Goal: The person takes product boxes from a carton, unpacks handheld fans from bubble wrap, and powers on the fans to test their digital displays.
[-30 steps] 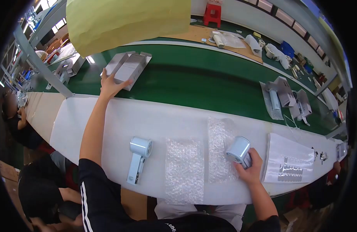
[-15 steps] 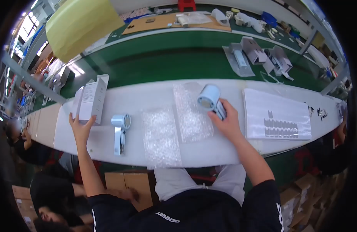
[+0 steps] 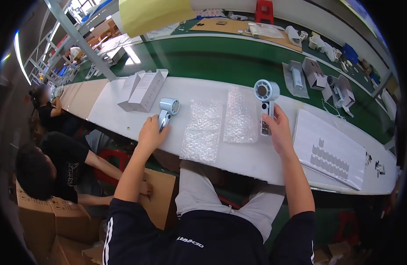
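1. Fan (image 3: pixel 267 106): you have it raised upright in your right hand (image 3: pixel 280 130), above the white table (image 3: pixel 256 159) and just right of the right-hand piece of bubble wrap (image 3: pixel 241 117). Your thumb and fingers pinch the handle, which seems to leave the round head uncovered and its front turned your way.
2. Second fan (image 3: pixel 169 106): it is at the table on your left, head pointing away from you. Your left hand (image 3: pixel 152 134) touches its handle, fingers to one side and thumb to the other; I cannot tell whether they press together on it. That makes two fans, one at each hand.
3. Bubble wrap: you have two pieces, the other being the left-hand piece (image 3: pixel 201 132). They lie flat, side by side between the fans, likely for easy reach.
4. White boxes (image 3: pixel 148 90): you seem to have two, lying close together beyond your left hand, perhaps to free the middle.
5. Label sheet (image 3: pixel 340 140): I count one on your right, its grey labels too small to count surely.
6. Far boxes (image 3: pixel 314 74): two lie on the green surface (image 3: pixel 199 57), beside one light-blue object (image 3: pixel 297 77) on clear wrapping.
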A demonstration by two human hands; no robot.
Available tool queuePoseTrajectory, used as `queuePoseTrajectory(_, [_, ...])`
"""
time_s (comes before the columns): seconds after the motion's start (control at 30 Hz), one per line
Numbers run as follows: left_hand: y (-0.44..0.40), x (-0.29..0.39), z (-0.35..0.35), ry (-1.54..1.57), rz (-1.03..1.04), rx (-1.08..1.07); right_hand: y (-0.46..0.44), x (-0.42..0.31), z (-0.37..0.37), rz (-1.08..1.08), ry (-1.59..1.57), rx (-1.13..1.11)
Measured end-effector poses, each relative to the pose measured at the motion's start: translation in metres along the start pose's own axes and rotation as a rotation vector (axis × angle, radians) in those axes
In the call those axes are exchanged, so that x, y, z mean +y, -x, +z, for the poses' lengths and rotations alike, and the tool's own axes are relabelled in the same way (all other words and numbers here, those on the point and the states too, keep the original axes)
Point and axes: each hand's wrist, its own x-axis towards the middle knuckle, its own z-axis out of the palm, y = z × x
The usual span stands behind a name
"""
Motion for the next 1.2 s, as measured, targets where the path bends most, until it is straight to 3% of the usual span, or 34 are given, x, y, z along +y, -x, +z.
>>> queuePoseTrajectory(0.07, [-0.014,-0.028,0.031,0.04,0.041,0.05,-0.006,-0.01,-0.001,0.085,-0.174,-0.076])
queuePoseTrajectory(0.17, [-0.018,0.022,0.004,0.84,-0.257,-0.209,-0.02,-0.011,0.001,0.147,-0.369,-0.123])
queuePoseTrajectory(0.2, [-0.02,0.042,-0.002,0.992,-0.259,-0.241,-0.024,-0.013,0.006,0.142,-0.375,-0.116])
queuePoseTrajectory(0.4, [-0.058,0.154,0.022,1.592,0.041,-0.452,-0.017,0.004,0.009,0.187,-0.438,-0.154])
queuePoseTrajectory(0.53, [-0.079,0.215,0.048,1.684,0.217,-0.518,-0.011,-0.003,-0.004,0.132,-0.44,-0.132])
queuePoseTrajectory(0.63, [-0.083,0.233,0.078,1.779,0.206,-0.492,-0.012,-0.005,-0.013,0.063,-0.419,-0.121])
queuePoseTrajectory(0.77, [-0.076,0.232,0.088,1.95,0.194,-0.592,-0.016,-0.005,-0.022,0.0,-0.39,-0.123])
queuePoseTrajectory(0.9, [-0.069,0.232,0.096,1.827,0.156,-0.513,-0.016,-0.007,-0.021,0.002,-0.401,-0.155])
queuePoseTrajectory(1.2, [-0.073,0.227,0.096,1.898,0.132,-0.607,-0.017,0.003,-0.011,0.053,-0.386,-0.214])
